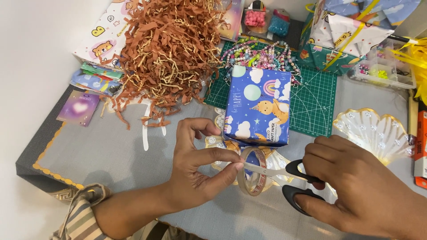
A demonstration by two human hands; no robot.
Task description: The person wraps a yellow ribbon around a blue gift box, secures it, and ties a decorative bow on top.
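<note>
left hand [195, 171] pinches tape roll [252, 175] upright | right hand [356, 186] grips scissors [289, 178] | blades point left, touching roll | gift box [258, 106] just behind

**Craft table clutter around the work area**

A heap of brown shredded paper [167, 53] is lying at the upper left, spilling over folded patterned sheets [98, 75]. A small purple card [78, 107] is sitting near the table's left edge. Colourful bead strings [262, 55] are resting on a green cutting mat [313, 104]. A clear bead organiser box [384, 69] is standing at the right, behind a translucent shell-shaped tray [371, 133].
</note>
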